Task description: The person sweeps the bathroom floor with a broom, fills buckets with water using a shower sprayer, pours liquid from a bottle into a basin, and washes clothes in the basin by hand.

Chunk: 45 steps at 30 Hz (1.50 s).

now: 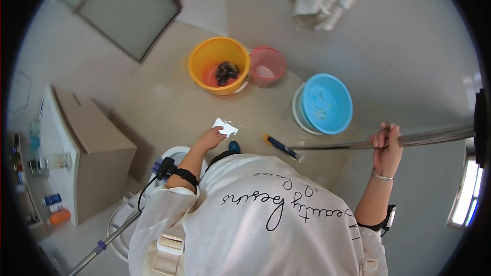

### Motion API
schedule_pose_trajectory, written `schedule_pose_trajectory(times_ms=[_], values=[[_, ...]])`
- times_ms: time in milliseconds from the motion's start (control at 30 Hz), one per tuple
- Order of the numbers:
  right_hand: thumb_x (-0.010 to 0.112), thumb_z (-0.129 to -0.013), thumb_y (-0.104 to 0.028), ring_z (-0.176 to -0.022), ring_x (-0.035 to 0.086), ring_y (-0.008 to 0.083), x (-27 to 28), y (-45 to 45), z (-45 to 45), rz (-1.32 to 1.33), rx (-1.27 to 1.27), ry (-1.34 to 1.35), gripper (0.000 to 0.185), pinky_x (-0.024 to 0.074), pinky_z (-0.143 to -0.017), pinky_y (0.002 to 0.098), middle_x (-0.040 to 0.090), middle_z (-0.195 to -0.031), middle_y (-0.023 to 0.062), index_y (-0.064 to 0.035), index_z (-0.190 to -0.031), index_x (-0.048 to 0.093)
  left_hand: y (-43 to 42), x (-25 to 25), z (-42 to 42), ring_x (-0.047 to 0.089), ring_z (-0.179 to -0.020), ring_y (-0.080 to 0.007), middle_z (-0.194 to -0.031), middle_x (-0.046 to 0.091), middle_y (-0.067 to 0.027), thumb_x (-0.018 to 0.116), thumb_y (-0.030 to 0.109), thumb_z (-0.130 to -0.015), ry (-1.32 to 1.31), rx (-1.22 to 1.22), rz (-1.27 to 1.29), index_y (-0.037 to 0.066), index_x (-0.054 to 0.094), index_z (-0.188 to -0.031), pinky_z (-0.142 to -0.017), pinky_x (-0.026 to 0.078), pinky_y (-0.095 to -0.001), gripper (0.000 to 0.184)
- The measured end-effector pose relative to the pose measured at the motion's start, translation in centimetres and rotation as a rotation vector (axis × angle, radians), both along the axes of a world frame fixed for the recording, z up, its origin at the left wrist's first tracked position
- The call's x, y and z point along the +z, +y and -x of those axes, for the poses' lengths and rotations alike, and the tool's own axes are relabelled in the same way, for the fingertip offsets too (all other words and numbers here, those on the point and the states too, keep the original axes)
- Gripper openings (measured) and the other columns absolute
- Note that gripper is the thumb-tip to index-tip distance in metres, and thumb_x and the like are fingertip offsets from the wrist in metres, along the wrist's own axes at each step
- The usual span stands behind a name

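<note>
My left hand [211,137] is closed on the edge of a white sheet [225,127], which looks like paper or thin cloth, held above the floor. My right hand [386,136] is wrapped round a long metal pole [353,145] at the right. A dark blue and yellow mop head [280,146] lies low near the floor at the pole's far end, in front of my body. The tip of a blue shoe [234,146] shows just below the white sheet.
An orange bucket [198,75] holds something dark, with a pink bucket [269,66] beside it. A blue basin [336,103] rests over a white one. A cabinet [102,138] and a toilet [176,153] stand left. A door [123,10] is at the upper left.
</note>
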State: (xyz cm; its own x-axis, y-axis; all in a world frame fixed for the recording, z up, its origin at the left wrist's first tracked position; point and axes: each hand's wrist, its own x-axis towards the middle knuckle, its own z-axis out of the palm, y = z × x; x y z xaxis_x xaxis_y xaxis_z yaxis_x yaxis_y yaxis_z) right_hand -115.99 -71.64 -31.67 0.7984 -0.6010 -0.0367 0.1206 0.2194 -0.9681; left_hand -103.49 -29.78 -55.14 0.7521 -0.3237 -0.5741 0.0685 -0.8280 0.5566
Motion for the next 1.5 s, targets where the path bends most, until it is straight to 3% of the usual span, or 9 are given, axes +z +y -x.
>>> schedule_pose_trajectory(times_ms=[167, 200, 400, 500, 667, 967, 1100, 1300, 1500], values=[[0.039, -0.087, -0.037, -0.052, 0.035, 0.0127, 1.4, 7.0, -11.1, -0.147, 0.240, -0.175, 0.039, 0.0362, -0.062, 0.0306, 0.034, -0.050, 0.0000, -0.0008, -0.087, 0.054, 0.8, 1.6, -3.6, 0.047, -0.103, -0.0291, -0.112, 0.047, -0.0186, 0.061, 0.025, -0.071, -0.064, 0.049, 0.238, 0.003, 0.043, -0.115, -0.085, 0.039, -0.0338, 0.053], [0.039, -0.087, -0.037, -0.052, 0.035, 0.0127, 5.1, 15.4, -8.9, -0.054, 0.240, -0.191, 0.039, 0.0362, -0.062, 0.0306, 0.034, -0.050, 0.0000, -0.0008, -0.087, 0.054, 5.2, 3.6, -2.7, 0.045, -0.105, -0.0294, -0.113, 0.047, -0.0182, 0.062, 0.023, -0.069, -0.193, -0.017, 0.356, 0.003, 0.041, -0.116, -0.087, 0.037, -0.0345, 0.055], [0.045, -0.085, -0.034, -0.064, 0.041, 0.0154, 5.8, 22.8, -17.8, -0.334, 0.536, -0.218, 0.033, 0.0358, -0.083, 0.0410, 0.043, -0.063, 0.0024, -0.0023, -0.092, 0.052, 3.5, 9.5, -8.8, 0.042, -0.104, -0.0302, -0.109, 0.047, -0.0148, 0.064, 0.018, -0.063, -0.859, 0.009, 0.471, 0.004, 0.043, -0.111, -0.090, 0.031, -0.0407, 0.055], [0.056, -0.076, -0.034, -0.081, 0.050, 0.0223, 5.1, 24.2, -18.0, -0.139, 0.741, -0.269, 0.047, 0.0322, -0.089, 0.0441, 0.050, -0.072, 0.0052, -0.0004, -0.107, 0.048, 5.8, 10.3, -11.7, 0.054, -0.084, -0.0299, -0.084, 0.057, -0.0132, 0.062, 0.009, -0.062, -0.458, 0.202, 0.577, 0.005, 0.048, -0.093, -0.072, 0.042, -0.0388, 0.034], [0.056, -0.075, -0.040, -0.090, 0.050, 0.0268, 3.9, 24.0, -25.1, 0.020, 0.801, -0.277, 0.055, 0.0309, -0.089, 0.0472, 0.055, -0.087, 0.0117, -0.0050, -0.115, 0.043, 9.1, 8.4, -18.4, 0.054, -0.080, -0.0326, -0.082, 0.055, -0.0164, 0.056, -0.001, -0.063, -0.523, 0.003, 0.281, 0.003, 0.048, -0.094, -0.068, 0.043, -0.0384, 0.032], [0.050, -0.068, -0.064, -0.075, 0.042, 0.0177, 8.2, 24.6, -35.4, 0.137, 1.039, -0.606, 0.086, 0.0329, -0.073, 0.0369, 0.048, -0.080, 0.0043, -0.0078, -0.128, 0.024, 10.7, 8.1, -24.3, 0.052, -0.081, -0.0338, -0.083, 0.056, -0.0157, 0.059, -0.001, -0.063, -0.441, 0.127, 0.330, 0.004, 0.050, -0.095, -0.070, 0.042, -0.0394, 0.034], [0.058, -0.068, -0.055, -0.071, 0.040, 0.0143, 9.5, 23.3, -37.5, -0.024, 1.128, -0.657, 0.077, 0.0313, -0.068, 0.0322, 0.047, -0.075, 0.0010, -0.0095, -0.124, 0.032, 11.4, 6.3, -26.9, 0.051, -0.085, -0.0320, -0.087, 0.055, -0.0149, 0.061, 0.000, -0.062, -0.471, 0.112, 0.329, 0.006, 0.050, -0.098, -0.072, 0.042, -0.0388, 0.038], [0.063, -0.070, -0.040, -0.071, 0.041, 0.0119, 10.8, 26.1, -37.3, 0.023, 0.576, -0.563, 0.059, 0.0284, -0.066, 0.0298, 0.046, -0.074, -0.0009, -0.0109, -0.116, 0.041, 12.7, 4.8, -31.8, 0.052, -0.080, -0.0298, -0.081, 0.055, -0.0125, 0.062, 0.003, -0.061, -0.445, 0.052, 0.275, 0.007, 0.051, -0.098, -0.068, 0.042, -0.0374, 0.039], [0.065, -0.070, -0.036, -0.049, 0.043, 0.0091, 11.9, 27.2, -37.3, 0.196, 0.673, -0.682, 0.048, 0.0360, -0.052, 0.0231, 0.045, -0.056, -0.0015, -0.0103, -0.106, 0.047, 12.2, 5.8, -37.6, 0.053, -0.075, -0.0269, -0.080, 0.055, -0.0091, 0.063, 0.006, -0.061, -0.491, -0.075, 0.297, 0.010, 0.054, -0.098, -0.066, 0.042, -0.0369, 0.038]])
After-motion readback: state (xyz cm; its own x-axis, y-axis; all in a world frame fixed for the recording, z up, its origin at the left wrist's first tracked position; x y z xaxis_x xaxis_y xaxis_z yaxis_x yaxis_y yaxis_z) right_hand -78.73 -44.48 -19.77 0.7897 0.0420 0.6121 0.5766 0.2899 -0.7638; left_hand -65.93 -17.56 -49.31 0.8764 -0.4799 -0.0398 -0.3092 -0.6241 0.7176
